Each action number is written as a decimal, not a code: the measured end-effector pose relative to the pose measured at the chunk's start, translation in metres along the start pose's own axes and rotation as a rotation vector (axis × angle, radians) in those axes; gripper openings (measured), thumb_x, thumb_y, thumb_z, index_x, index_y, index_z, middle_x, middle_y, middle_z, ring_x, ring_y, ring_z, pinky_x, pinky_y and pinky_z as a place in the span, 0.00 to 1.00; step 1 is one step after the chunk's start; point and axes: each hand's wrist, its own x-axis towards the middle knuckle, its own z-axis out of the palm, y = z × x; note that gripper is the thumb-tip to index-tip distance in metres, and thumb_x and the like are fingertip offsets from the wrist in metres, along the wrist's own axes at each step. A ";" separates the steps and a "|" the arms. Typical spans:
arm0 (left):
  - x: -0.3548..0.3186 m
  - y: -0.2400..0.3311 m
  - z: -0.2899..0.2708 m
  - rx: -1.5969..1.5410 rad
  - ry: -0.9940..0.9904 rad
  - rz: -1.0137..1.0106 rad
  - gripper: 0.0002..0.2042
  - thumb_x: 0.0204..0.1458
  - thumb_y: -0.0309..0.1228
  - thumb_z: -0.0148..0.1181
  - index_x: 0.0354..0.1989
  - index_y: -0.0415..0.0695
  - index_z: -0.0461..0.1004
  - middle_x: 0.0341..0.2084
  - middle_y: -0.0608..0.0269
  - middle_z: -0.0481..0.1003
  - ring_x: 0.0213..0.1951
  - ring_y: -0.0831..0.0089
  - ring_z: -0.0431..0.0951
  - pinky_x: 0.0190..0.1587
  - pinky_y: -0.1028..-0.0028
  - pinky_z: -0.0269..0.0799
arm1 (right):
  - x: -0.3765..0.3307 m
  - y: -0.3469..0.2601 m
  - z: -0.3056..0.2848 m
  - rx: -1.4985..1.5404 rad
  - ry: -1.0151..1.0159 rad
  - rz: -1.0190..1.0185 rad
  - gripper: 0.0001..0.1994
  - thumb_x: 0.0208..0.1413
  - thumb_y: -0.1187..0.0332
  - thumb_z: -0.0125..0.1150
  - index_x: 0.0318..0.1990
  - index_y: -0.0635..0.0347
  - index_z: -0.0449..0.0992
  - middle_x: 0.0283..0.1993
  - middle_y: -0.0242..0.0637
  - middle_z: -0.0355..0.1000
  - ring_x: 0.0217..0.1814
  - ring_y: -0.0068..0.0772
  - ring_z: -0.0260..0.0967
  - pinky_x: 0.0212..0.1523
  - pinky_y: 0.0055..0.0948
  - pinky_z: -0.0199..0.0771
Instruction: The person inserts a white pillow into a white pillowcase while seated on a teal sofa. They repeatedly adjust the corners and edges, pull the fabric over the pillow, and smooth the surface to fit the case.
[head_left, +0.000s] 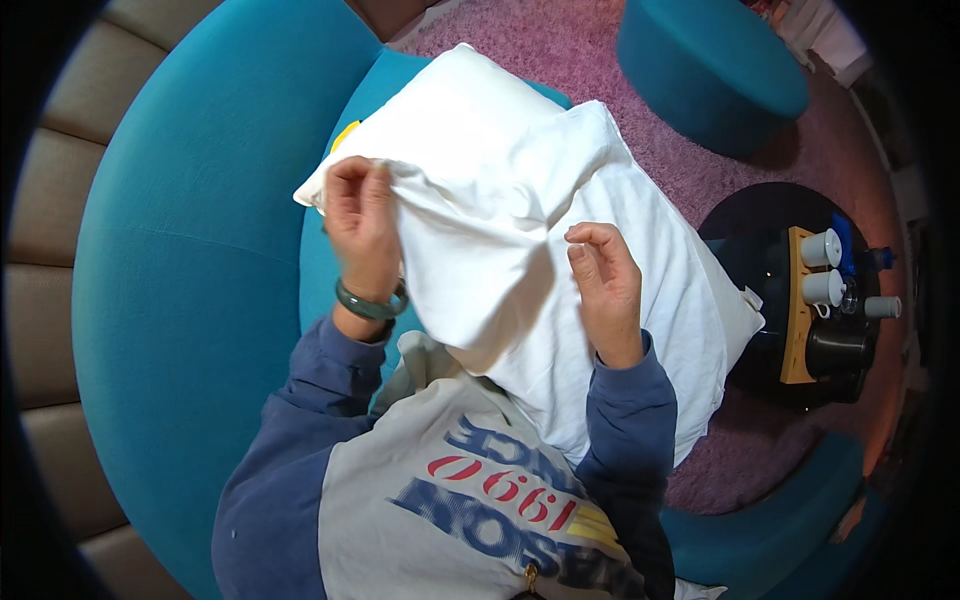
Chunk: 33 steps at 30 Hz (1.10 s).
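My left hand (364, 225) pinches the edge of a white pillowcase (445, 245), fingers pressed to the thumb. A dark green bangle circles that wrist. Over the right side of the cloth hovers my right hand (610, 295), its fingers curled and the thumb a little apart, with nothing seen in them. The white fabric lies across my lap in folds. A plump white pillow (455, 105) rests at its far side, one corner pointing left. Where pillow and case part is hard to make out. A small tag shows at the right corner of the cloth.
A curved teal sofa (190, 240) wraps round my left. To the right, a round black table (745, 240) bears a wooden tray (797, 340), white cups (822, 288) and a black container (838, 350). A teal ottoman (705, 75) stands on the purple carpet (550, 45).
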 end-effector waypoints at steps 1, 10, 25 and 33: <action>0.010 0.002 -0.006 0.041 0.054 0.069 0.04 0.67 0.28 0.53 0.45 0.43 0.69 0.36 0.67 0.72 0.38 0.80 0.71 0.45 0.78 0.68 | 0.001 0.005 -0.004 -0.075 -0.008 -0.014 0.08 0.64 0.70 0.61 0.46 0.63 0.73 0.46 0.36 0.71 0.50 0.28 0.69 0.54 0.25 0.69; 0.016 -0.089 -0.119 0.595 0.143 0.250 0.04 0.63 0.25 0.52 0.38 0.40 0.65 0.31 0.63 0.66 0.33 0.74 0.64 0.40 0.73 0.66 | -0.011 0.009 -0.003 -0.175 -0.052 0.004 0.07 0.63 0.73 0.59 0.46 0.64 0.74 0.53 0.40 0.68 0.54 0.31 0.70 0.52 0.28 0.75; -0.052 -0.130 -0.159 0.003 0.242 -0.603 0.05 0.65 0.31 0.53 0.46 0.49 0.67 0.30 0.72 0.73 0.30 0.82 0.72 0.29 0.80 0.69 | 0.177 0.068 -0.063 -0.846 0.168 -0.034 0.21 0.59 0.55 0.60 0.50 0.63 0.78 0.50 0.52 0.78 0.49 0.55 0.76 0.52 0.46 0.73; -0.019 -0.106 -0.188 -0.122 0.301 -0.314 0.06 0.65 0.29 0.54 0.48 0.47 0.67 0.31 0.71 0.73 0.30 0.83 0.71 0.32 0.80 0.68 | 0.241 0.038 -0.041 -0.833 0.222 -0.071 0.14 0.59 0.58 0.60 0.41 0.59 0.82 0.40 0.51 0.79 0.44 0.53 0.77 0.45 0.45 0.75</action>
